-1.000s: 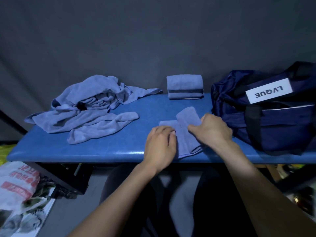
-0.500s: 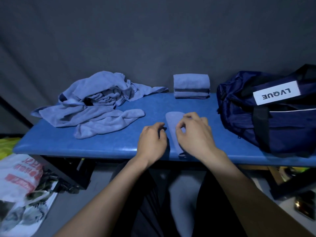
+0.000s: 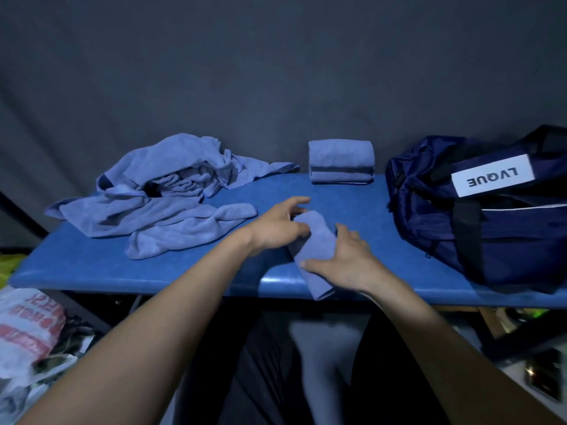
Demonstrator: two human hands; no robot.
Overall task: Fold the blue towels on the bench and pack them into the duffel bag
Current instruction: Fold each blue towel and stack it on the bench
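Blue terry cloth, folded into a narrow strip, lies between the two hands at the near edge of the bench, its near end drooping just over the lip. The right hand rests flat on the strip's near half with fingers spread and relaxed, thumb pointing toward 9 o'clock, pressing rather than pinching. The left hand sits at the strip's 10 o'clock, fingers loosely extended past the far end; whether the thumb pins the cloth I cannot tell, but nothing is clearly gripped.

To my eye the fold is being smoothed and squared. Doing it well means keeping the right palm as an anchor while the left sweeps the far end flat, then drawing the hanging end back onto the bench so the layers do not slide apart. The cloth looks soft and limp, so a light lift could undo it; both hands should cup it from the sides.

At 12 o'clock, against the wall, sits a folded stack. At 10 o'clock sprawls the unfolded pile. The bag stands at 2 o'clock, well apart from the strip.
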